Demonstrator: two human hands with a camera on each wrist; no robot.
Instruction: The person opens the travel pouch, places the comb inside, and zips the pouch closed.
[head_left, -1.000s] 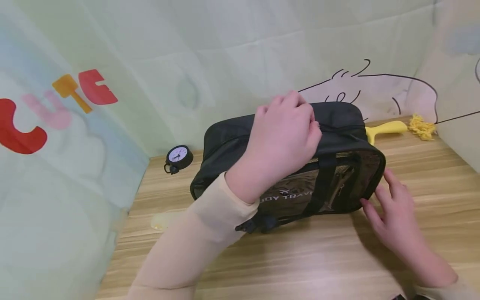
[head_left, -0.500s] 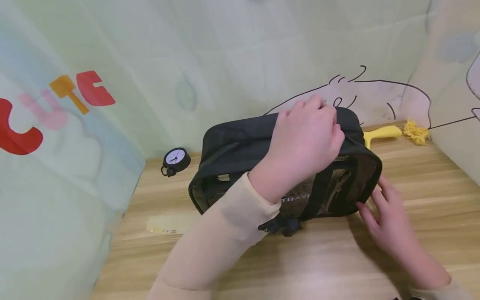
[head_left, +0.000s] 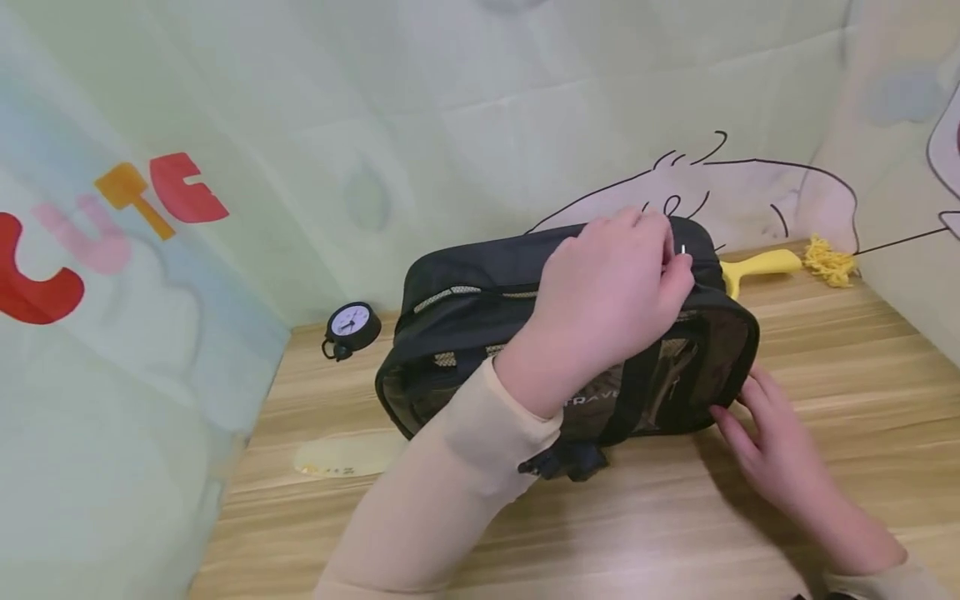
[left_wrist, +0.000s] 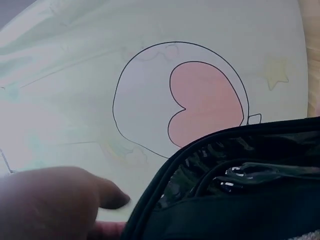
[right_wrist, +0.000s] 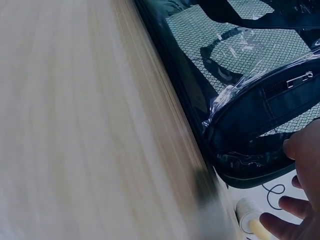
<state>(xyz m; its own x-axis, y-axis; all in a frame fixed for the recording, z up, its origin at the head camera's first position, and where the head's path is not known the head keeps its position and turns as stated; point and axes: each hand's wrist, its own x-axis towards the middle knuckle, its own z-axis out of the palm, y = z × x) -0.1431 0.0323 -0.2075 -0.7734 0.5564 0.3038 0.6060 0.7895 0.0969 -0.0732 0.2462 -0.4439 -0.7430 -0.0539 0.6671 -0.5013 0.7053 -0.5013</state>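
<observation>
Well left of the left hand's (head_left: 600,296) fingers we see coloured letters (head_left: 180,187) on the wall, then a small black clock (head_left: 351,320); nearer us, a pale flat strip (head_left: 345,457) lies on the table (head_left: 637,533). The dark bag (head_left: 487,260) stands beneath those fingers, spreading to both sides of them, pale mesh showing along its top. We find the fingers curled, pinching the bag's top edge beside a bright sliver (head_left: 683,249); what their tips enclose is hidden. Right of them, a yellow handle (head_left: 765,263) shows past the bag. We see the right hand's (head_left: 772,454) fingers loosely bent, touching the bag's right end; farther back from them lies a yellow stringy bundle (head_left: 828,261).
</observation>
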